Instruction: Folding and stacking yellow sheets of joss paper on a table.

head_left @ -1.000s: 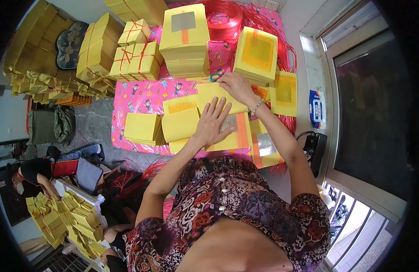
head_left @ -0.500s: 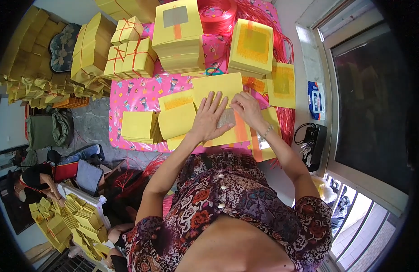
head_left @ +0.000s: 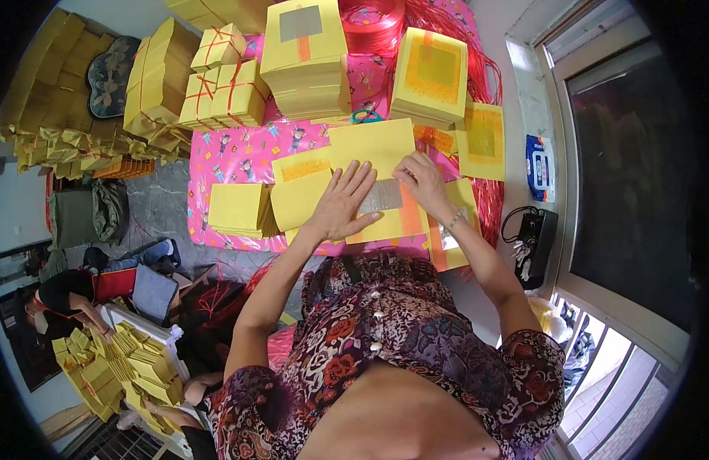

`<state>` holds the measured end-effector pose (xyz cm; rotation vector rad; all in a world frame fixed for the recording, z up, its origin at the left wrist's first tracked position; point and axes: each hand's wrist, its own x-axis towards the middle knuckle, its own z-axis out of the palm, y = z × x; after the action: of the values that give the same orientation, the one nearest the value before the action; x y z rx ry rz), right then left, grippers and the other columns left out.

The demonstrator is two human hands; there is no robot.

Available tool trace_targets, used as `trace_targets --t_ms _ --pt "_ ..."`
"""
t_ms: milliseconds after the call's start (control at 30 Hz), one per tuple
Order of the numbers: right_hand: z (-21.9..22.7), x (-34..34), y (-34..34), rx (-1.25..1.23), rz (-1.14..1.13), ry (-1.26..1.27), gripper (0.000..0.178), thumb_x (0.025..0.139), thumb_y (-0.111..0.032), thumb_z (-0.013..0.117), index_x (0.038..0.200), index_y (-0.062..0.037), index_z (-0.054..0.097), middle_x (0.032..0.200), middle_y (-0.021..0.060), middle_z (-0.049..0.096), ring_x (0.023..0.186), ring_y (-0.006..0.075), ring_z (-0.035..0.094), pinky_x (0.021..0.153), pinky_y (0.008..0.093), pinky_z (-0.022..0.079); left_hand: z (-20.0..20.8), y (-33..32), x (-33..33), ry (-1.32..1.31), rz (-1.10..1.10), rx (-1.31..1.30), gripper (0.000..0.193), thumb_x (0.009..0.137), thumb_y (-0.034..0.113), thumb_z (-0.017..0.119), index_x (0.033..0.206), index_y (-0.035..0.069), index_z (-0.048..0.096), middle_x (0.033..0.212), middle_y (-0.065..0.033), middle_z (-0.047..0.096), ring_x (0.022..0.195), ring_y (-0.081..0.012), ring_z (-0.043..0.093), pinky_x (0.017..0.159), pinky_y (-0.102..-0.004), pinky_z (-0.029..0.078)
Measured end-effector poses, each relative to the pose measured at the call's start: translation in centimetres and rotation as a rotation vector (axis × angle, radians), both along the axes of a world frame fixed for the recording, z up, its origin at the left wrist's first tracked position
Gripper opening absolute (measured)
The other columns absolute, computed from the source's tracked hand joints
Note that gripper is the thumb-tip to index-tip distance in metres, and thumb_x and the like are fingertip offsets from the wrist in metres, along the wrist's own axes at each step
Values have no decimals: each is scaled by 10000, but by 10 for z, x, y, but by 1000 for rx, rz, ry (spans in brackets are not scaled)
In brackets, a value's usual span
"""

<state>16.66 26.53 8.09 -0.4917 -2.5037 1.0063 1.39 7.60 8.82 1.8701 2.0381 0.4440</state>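
Observation:
My left hand (head_left: pixel 341 205) lies flat with fingers spread on yellow paper (head_left: pixel 374 139), beside a silver foil patch (head_left: pixel 380 197). At the patch's right, my right hand (head_left: pixel 425 185) has its fingers bent and bunched against the paper, over the top of an orange-red strip (head_left: pixel 410 213); whatever is between the fingertips is hidden. Left of my left hand are a folded yellow sheet (head_left: pixel 297 201) and a neat stack of folded yellow paper (head_left: pixel 236 207). A yellow sheet with an orange strip and a shiny patch (head_left: pixel 450 247) lies partly under my right wrist.
On the pink patterned table cover (head_left: pixel 224 161) stand a tall yellow paper stack (head_left: pixel 307 93), another stack (head_left: pixel 427 73), red-tied bundles (head_left: pixel 239 92), a red string coil (head_left: pixel 374 34) and teal-handled scissors (head_left: pixel 366 116). A wipes pack (head_left: pixel 540 169) is at right. People handle yellow paper (head_left: pixel 151 376) lower left.
My left hand has slid slightly left, uncovering more of the silver patch. My right hand stays at the patch's right side. A co-worker's arm now reaches over the paper at lower left.

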Motion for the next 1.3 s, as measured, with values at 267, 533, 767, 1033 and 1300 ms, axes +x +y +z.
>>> trace_targets --t_ms 267,533,767,1033,1300 --pt "15 -1 2 75 89 -29 229 826 -207 721 960 -62 605 869 92 546 843 296 558 747 396 464 -2 -5 -9 -308 65 128 683 954 445 534 1507 90 350 1582 -165 285 1477 -354 211 1200 -506 123" --pt "18 -1 15 558 217 49 352 787 -259 757 1093 -111 668 910 23 591 863 209 570 769 367 460 -11 11 -7 -629 912 551 407 913 283 672 1218 27 590 905 -105 637 816 -169 616 704 -352 495" --pt "27 -10 20 619 233 187 259 803 -249 745 1017 -110 704 896 19 630 873 203 585 745 349 463 -14 19 -25 -761 982 130 799 807 500 722 1313 -50 439 856 -119 616 737 -208 625 680 -335 491" --pt "53 -25 0 607 229 244 251 800 -216 749 1030 -123 709 988 43 626 961 239 590 782 365 494 15 1 -34 -1591 979 380 560 900 83 673 1381 18 392 1112 -93 636 906 -155 639 756 -317 559" --pt "55 -13 -26 399 155 266 255 812 -110 716 1065 -94 687 1062 108 589 988 297 581 839 403 505 -26 -109 -38 -1367 1114 614 460 954 36 570 1397 29 445 1117 -38 660 917 -110 647 719 -260 542"
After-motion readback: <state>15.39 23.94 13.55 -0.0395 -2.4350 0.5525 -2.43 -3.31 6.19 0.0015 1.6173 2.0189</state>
